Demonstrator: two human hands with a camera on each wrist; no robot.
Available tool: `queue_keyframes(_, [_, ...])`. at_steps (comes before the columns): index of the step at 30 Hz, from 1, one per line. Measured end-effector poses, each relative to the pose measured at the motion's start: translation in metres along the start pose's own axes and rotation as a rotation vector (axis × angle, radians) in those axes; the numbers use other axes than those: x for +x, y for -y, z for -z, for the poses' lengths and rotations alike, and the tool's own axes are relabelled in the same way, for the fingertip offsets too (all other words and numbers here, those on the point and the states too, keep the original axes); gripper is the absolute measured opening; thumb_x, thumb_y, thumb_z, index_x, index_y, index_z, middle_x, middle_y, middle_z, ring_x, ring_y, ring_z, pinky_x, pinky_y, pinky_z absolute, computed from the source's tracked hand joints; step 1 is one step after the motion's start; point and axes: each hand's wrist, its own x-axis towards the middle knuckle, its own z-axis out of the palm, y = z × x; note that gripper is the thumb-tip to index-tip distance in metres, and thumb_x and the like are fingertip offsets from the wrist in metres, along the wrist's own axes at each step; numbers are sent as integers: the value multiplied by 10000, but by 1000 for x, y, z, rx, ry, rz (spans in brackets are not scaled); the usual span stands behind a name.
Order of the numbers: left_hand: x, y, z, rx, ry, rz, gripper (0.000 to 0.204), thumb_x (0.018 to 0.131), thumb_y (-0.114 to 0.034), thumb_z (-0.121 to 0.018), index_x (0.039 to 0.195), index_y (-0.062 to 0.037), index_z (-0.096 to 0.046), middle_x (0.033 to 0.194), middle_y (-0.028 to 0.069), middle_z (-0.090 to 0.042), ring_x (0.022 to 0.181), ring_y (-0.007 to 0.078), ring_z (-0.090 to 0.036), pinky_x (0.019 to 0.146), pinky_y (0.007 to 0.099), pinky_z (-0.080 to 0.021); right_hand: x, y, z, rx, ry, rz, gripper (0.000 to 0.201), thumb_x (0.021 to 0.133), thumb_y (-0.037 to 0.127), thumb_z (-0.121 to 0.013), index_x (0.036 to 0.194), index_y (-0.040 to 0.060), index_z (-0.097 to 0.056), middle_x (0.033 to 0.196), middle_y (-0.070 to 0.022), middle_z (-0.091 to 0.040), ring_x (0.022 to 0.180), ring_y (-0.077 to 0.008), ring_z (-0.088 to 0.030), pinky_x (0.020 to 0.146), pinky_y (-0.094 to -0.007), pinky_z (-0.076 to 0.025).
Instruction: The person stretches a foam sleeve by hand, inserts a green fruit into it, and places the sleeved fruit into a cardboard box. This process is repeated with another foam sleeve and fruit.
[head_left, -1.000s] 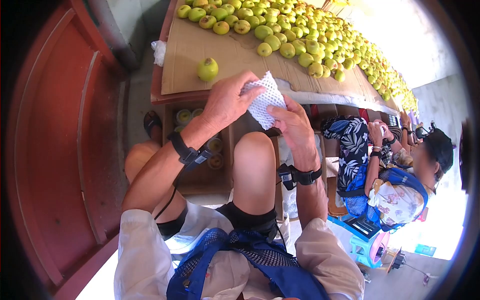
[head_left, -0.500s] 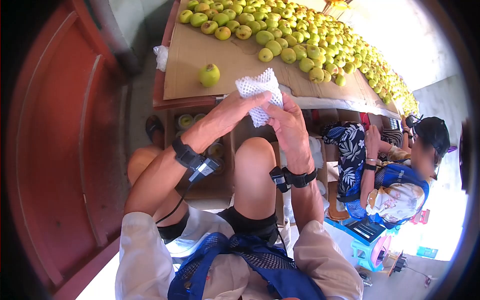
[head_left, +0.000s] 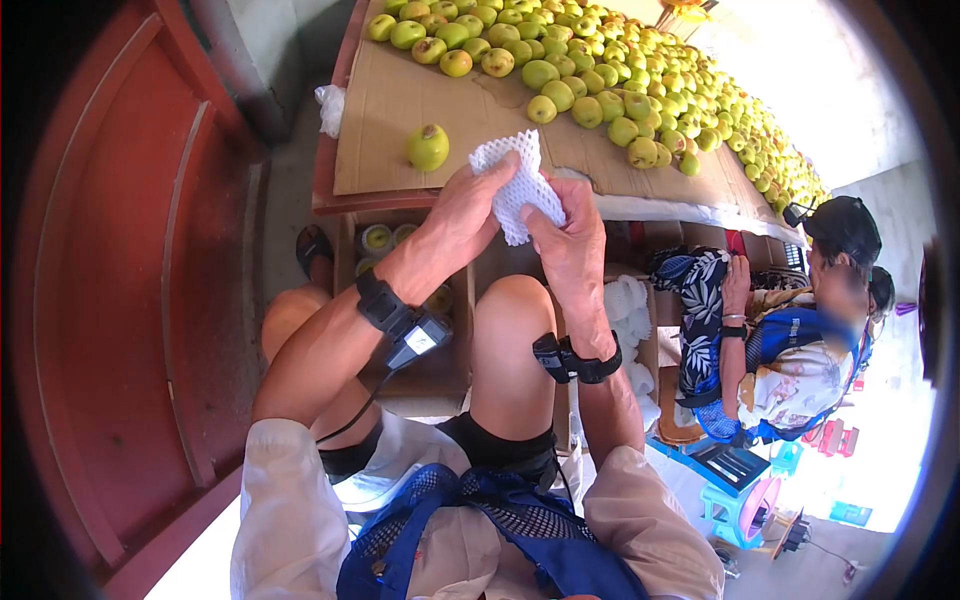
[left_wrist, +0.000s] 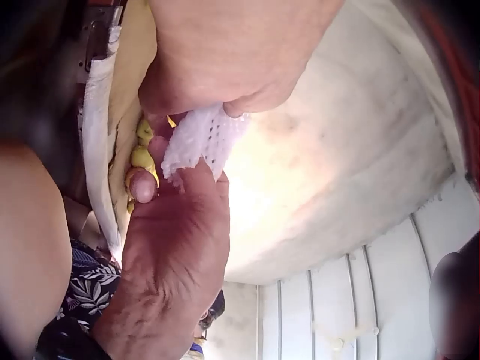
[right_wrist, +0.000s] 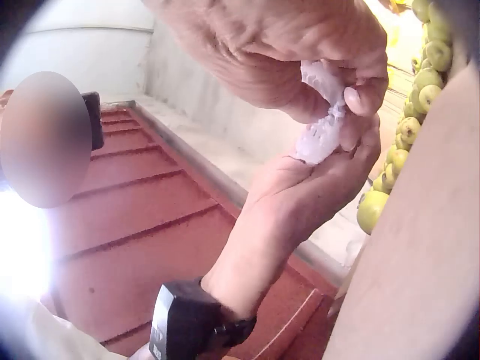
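Both hands hold a white foam fruit net (head_left: 522,195) just off the table's near edge. My left hand (head_left: 468,212) pinches its upper left side, with the thumb lying along the mesh. On the lower right, my right hand (head_left: 572,240) grips it with the thumb pressed on the front. The right wrist view shows the foam net (right_wrist: 319,142) folded between the fingers of the two hands. Just beyond the left hand, a single yellow-green apple (head_left: 428,148) sits on the cardboard (head_left: 385,120).
A big heap of yellow-green apples (head_left: 620,90) covers the table's far side. Below the edge, an open box (head_left: 425,380) holds wrapped fruit, beside a box of white foam nets (head_left: 628,310). Another person (head_left: 800,330) sits at the right. A red door (head_left: 110,300) stands left.
The foam net, spread flat at first, was bunched by the left hand and is now narrower, held at opposite ends. The person at the right has shifted position.
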Motion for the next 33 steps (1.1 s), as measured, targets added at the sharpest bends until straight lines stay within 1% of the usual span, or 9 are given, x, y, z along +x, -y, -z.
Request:
queue_keyframes(4, [0,4,4,-60,-36,-4,340,1095,-293,-531,1285,-17,-587,1144,65,-649,1038,172,-635,946,361,-535,-6,6,-3,-107,10,60,278,902,24,-702,1156,9,-591,1040,-96,-704,967,-155,-657,869,-303,-531])
queue_keyframes(9, [-11,-2,-7,-113,-103,-14,381,1098,-349,-517,1294,-30,-587,1142,56,-639,1072,162,-616,954,366,-531,-14,14,-8,-40,-28,62,307,895,55,-735,1163,20,-589,1043,-122,-705,903,-170,-656,834,-313,-536])
queue_keyframes(11, [-10,-2,-7,-102,-98,-8,381,1099,-370,-512,1283,-42,-574,1117,52,-631,1034,160,-625,918,360,-538,-14,17,-9,-46,-51,67,306,892,68,-748,1154,24,-596,1038,-126,-702,867,-180,-650,812,-321,-539])
queue_keyframes(13, [-10,-1,-5,-85,-78,-4,381,1099,-379,-510,1277,-48,-568,1105,47,-627,1012,157,-630,899,355,-542,-15,24,-11,-88,-80,94,287,888,80,-760,1126,24,-611,1026,-122,-699,825,-188,-641,785,-329,-542])
queue_keyframes(16, [-12,5,-1,-59,-24,5,373,1098,-373,-514,1275,-48,-570,1110,41,-630,1007,148,-632,896,347,-544,-15,23,-11,-318,-124,219,236,876,85,-771,1056,23,-631,959,-108,-678,790,-209,-633,758,-342,-542])
queue_keyframes(19, [-10,6,-2,-57,28,23,357,1094,-353,-529,1279,-51,-572,1141,40,-638,1034,146,-637,910,342,-550,-9,23,-12,-331,-162,242,204,864,90,-773,1008,28,-642,907,-100,-651,780,-236,-634,744,-358,-535])
queue_keyframes(22, [-9,5,-4,-44,42,19,340,1083,-325,-557,1289,-55,-574,1194,39,-646,1095,149,-642,954,342,-556,-5,18,-11,-133,-186,79,199,858,96,-763,995,37,-631,899,-105,-639,799,-258,-641,749,-381,-529])
queue_keyframes(28, [-7,8,-3,39,95,-2,319,1052,-282,-626,1273,-56,-582,1182,23,-641,1091,134,-633,946,327,-547,2,8,-14,-300,-207,173,171,866,94,-724,983,67,-602,922,-117,-647,814,-305,-656,743,-410,-530])
queue_keyframes(33, [-8,15,-5,31,117,-35,305,1052,-291,-628,1253,-65,-588,1156,18,-640,1063,129,-634,920,325,-548,-7,20,-19,-536,-155,260,224,866,132,-718,1059,84,-615,1014,-121,-644,884,-364,-655,769,-442,-541])
